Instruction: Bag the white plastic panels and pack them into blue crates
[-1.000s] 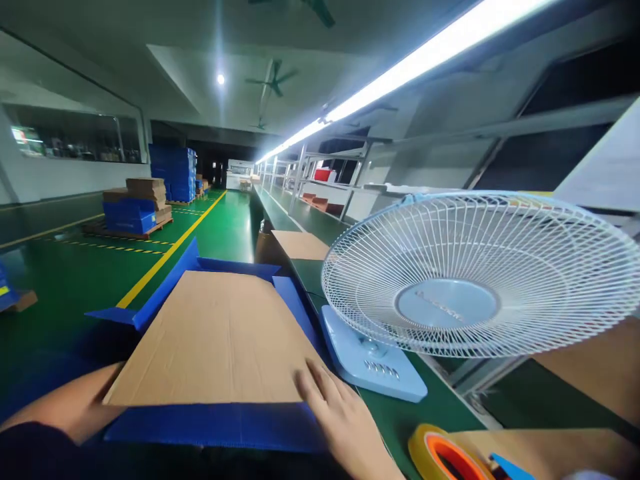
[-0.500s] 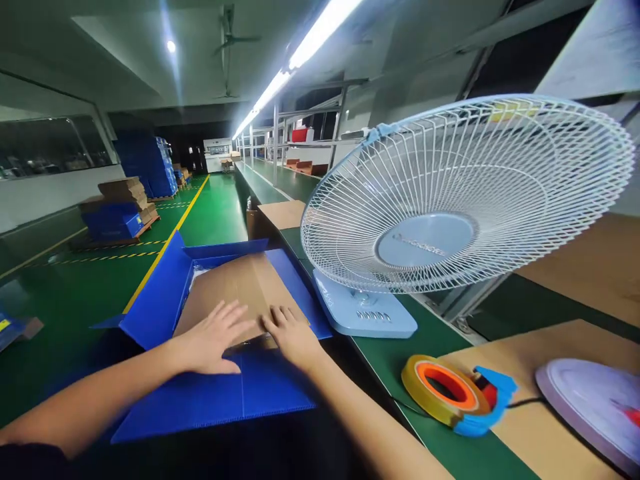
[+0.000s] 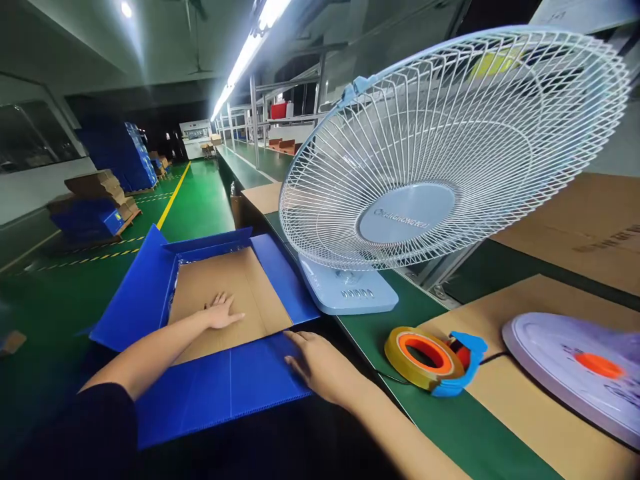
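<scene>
A blue carton [image 3: 200,393] stands with its flaps folded outward, and a flat brown cardboard sheet [image 3: 235,280] lies inside its walls. My left hand [image 3: 220,312] rests on the sheet with its fingers spread and nothing in its grasp. Over the carton's near right flap is my right hand [image 3: 323,363], fingers apart and empty, close to the sheet's near corner; whether it touches the flap I cannot tell. Right of the carton, a light blue table fan [image 3: 407,213] with a white wire guard stands on the green bench.
A tape dispenser [image 3: 433,360] with yellow tape lies on the bench [image 3: 363,330]. Beside it, a round lilac disc [image 3: 565,367] sits on cardboard [image 3: 500,407]. Stacked boxes [image 3: 95,200] stand on the floor at the left, near a yellow line [image 3: 175,193].
The cardboard sheet has gone from tilted to lying flat in the carton. My left hand has moved farther onto it, while the right hand has come off it toward me. The view has shifted.
</scene>
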Action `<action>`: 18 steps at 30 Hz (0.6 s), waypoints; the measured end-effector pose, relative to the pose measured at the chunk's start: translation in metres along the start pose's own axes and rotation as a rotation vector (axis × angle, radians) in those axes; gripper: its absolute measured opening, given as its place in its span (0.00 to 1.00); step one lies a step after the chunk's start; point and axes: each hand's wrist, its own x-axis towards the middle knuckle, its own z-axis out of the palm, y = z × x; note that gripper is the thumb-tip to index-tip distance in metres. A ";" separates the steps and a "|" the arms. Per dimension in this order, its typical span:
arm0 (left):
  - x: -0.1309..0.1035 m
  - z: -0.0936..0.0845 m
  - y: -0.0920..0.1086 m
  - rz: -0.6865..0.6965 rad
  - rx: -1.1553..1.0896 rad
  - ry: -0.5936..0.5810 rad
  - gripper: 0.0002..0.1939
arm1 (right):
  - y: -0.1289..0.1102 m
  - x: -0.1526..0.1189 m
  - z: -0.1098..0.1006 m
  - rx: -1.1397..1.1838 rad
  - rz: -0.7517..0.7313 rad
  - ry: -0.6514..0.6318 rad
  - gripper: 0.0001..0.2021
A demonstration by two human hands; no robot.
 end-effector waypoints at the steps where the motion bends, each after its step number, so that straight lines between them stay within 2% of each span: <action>1: 0.010 0.006 -0.005 -0.005 0.015 0.007 0.61 | 0.003 -0.011 -0.001 0.012 0.011 0.016 0.28; 5: 0.038 0.029 -0.038 -0.009 0.099 0.067 0.59 | 0.013 -0.049 0.006 0.068 0.020 0.052 0.29; 9: 0.051 0.054 -0.062 0.021 0.142 0.160 0.56 | 0.026 -0.078 0.024 0.122 0.020 0.059 0.33; 14: 0.053 0.080 -0.052 0.025 0.179 0.265 0.53 | 0.045 -0.090 0.047 0.128 -0.052 0.175 0.29; 18: 0.052 0.084 -0.044 0.023 0.192 0.346 0.49 | 0.056 -0.086 0.068 0.141 -0.144 0.339 0.28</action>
